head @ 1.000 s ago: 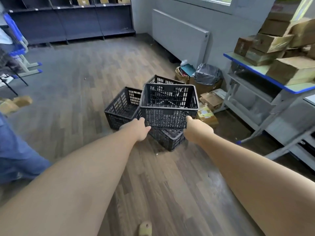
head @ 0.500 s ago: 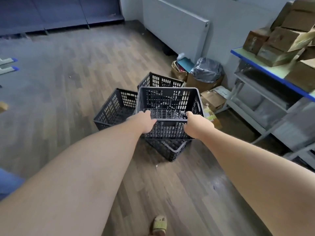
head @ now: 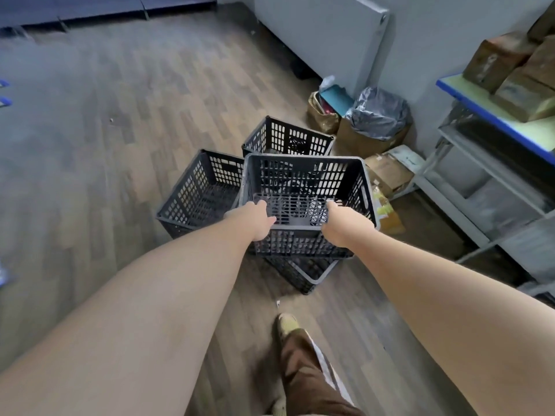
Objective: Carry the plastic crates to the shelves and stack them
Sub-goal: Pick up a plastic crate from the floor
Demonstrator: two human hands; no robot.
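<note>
A black perforated plastic crate [head: 303, 181] sits on top of another black crate [head: 309, 273] on the wooden floor. My left hand [head: 255, 219] grips the top crate's near rim at its left corner. My right hand [head: 342, 223] grips the same rim at the right corner. An open crate [head: 199, 193] stands on the floor to the left, touching the stack, and a further crate [head: 288, 138] stands behind. Dark blue shelves [head: 105, 9] run along the far wall, top left.
Cardboard boxes [head: 389, 174], a bag-lined bin [head: 378, 114] and a yellow package [head: 386, 213] crowd the floor right of the crates. A blue-edged table [head: 495, 115] carries boxes at right. A white radiator [head: 324, 31] lines the wall. My foot [head: 286, 325] is below the stack.
I have stepped closer and looked down. Both hands went from beside the top crate's near wall to gripping its near rim. My foot has come into view.
</note>
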